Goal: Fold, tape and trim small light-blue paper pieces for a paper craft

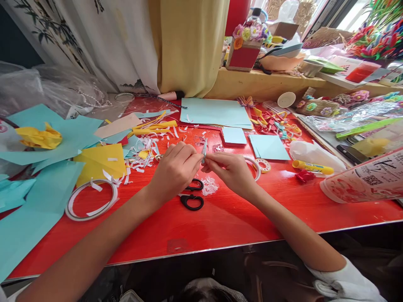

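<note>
My left hand and my right hand meet over the middle of the red table. Between their fingertips is a small, narrow piece of folded light blue paper, its pointed end sticking up. Both hands are closed in a pinch on it; the fingers hide its lower part. Beneath my left hand lie black-handled scissors, the blades partly covered. A patch of white shreds lies beside them. Past my hands are a stack of small blue paper squares and larger blue squares.
Rolls of tape lie left and right of my hands. Paper scraps and blue sheets cover the left side. At right are a yellow glue stick and a large cup lying near the table's front edge.
</note>
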Available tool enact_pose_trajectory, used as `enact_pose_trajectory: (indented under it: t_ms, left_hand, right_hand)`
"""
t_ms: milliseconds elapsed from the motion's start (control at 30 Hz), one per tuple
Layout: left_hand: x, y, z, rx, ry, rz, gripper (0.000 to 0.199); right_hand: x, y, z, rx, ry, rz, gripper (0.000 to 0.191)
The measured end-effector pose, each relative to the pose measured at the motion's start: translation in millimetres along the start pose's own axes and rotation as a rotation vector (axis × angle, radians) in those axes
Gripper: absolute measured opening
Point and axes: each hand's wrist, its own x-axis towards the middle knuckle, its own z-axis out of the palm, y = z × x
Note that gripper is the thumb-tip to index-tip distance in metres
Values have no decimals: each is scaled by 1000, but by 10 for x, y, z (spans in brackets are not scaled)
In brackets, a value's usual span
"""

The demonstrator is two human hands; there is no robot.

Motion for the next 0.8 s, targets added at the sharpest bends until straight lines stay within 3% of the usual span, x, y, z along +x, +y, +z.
enact_pose_trajectory:
  t_ms: [800]
  left_hand:
    - [28,4,10,-159,-12,-86,16]
  right_hand:
    - [2,2,-12,87,-34,66,22]
